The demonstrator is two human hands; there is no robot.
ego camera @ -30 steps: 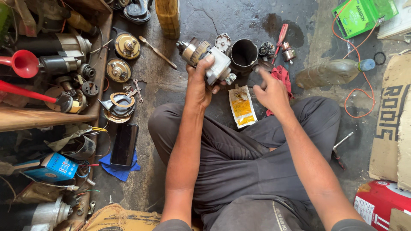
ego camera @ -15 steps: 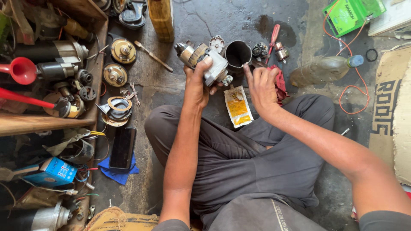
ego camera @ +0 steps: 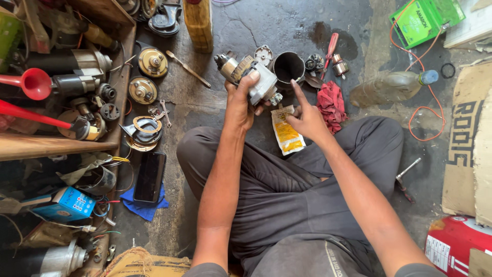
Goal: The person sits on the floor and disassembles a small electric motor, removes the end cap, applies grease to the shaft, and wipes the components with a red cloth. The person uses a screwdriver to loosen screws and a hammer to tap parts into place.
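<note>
- Above the lap, a motor (ego camera: 251,82) is being gripped by the left hand (ego camera: 241,102) alone; it could be dropped.
- Right hand (ego camera: 307,118), open and empty, is being held near the sachet (ego camera: 287,134), which could be smeared.

a red rag (ego camera: 332,105), a plastic bottle (ego camera: 392,86) and a green battery (ego camera: 425,18) lie on the concrete floor (ego camera: 287,25).

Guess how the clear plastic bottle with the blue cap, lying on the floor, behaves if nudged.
The clear plastic bottle with the blue cap lies on its side, so it would probably roll. Thin plastic suggests light, squashy walls. It sits beside the red rag, which might stop it.
</note>
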